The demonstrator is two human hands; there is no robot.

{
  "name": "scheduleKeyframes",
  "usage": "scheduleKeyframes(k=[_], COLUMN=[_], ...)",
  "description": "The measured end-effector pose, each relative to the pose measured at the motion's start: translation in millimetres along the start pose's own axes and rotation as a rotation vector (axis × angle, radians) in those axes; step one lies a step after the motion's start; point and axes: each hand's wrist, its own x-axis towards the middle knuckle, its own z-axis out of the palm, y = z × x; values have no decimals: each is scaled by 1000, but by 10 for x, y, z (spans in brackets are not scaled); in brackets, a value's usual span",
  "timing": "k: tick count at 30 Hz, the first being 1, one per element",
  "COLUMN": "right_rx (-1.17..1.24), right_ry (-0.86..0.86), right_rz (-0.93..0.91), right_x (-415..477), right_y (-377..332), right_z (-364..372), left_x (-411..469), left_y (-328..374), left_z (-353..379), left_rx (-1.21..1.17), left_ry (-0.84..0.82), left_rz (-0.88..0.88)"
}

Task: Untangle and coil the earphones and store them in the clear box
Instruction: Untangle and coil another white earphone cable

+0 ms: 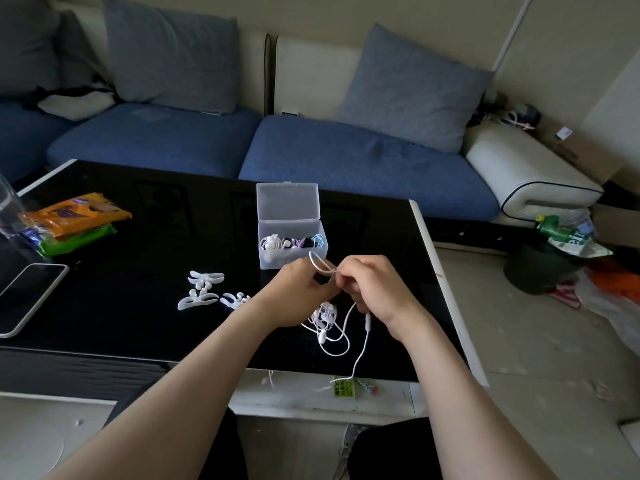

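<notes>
grip: left hand [298, 292] and right hand [370, 289] both pinch the white earphones [322, 336]; coiling at 1 loop, next free the tangle.

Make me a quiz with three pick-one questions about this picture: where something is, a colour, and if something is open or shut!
1. Where is the phone?
A on the floor
B on the black table, at its left side
C on a shelf

2. What colour is the cord that the left hand and right hand pinch?
A white
B red
C green

3. How is the lid of the clear box?
A snapped shut
B lying on the floor
C open, standing up

Answers:
1 B, the phone lies flat on the table near its left edge.
2 A, the cord looks white against the dark tabletop.
3 C, the lid stands upright behind the box.
</notes>
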Motion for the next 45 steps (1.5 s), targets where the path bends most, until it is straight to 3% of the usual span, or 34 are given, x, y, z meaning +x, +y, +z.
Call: scheduleKeyframes(k=[4,7,13,19,26,32,36,38,42,45], right_rx=[137,11,-127,55,-48,-167,-241,-161,350,529], right_ry=[169,305,296,226,266,349,496,570,595,645], right_rz=[20,-19,13,59,-29,-162,-200,-175,-53,-67], right_x=[26,30,19,51,50,106,140,151,148,133], right_y=[-11,13,67,78,86,196,250,241,110,48], right_z=[-42,-77,-35,-28,15,9,-4,-14,-45,-109], left_x=[64,69,70,38,94,98,100,99,80,56], left_y=[-13,8,7,-1,-110,-164,-205,-246,-285,-310], left_z=[-30,-47,-107,-135,-110,-110,-100,-92,-122,-164], left_rx=[-85,-134,-83,54,182,402,583,631,691,746], left_ry=[101,177,403,337,438,396,314,267,148,103], left_rz=[-43,-63,-110,44,57,36,-43,-60,-176,-260])
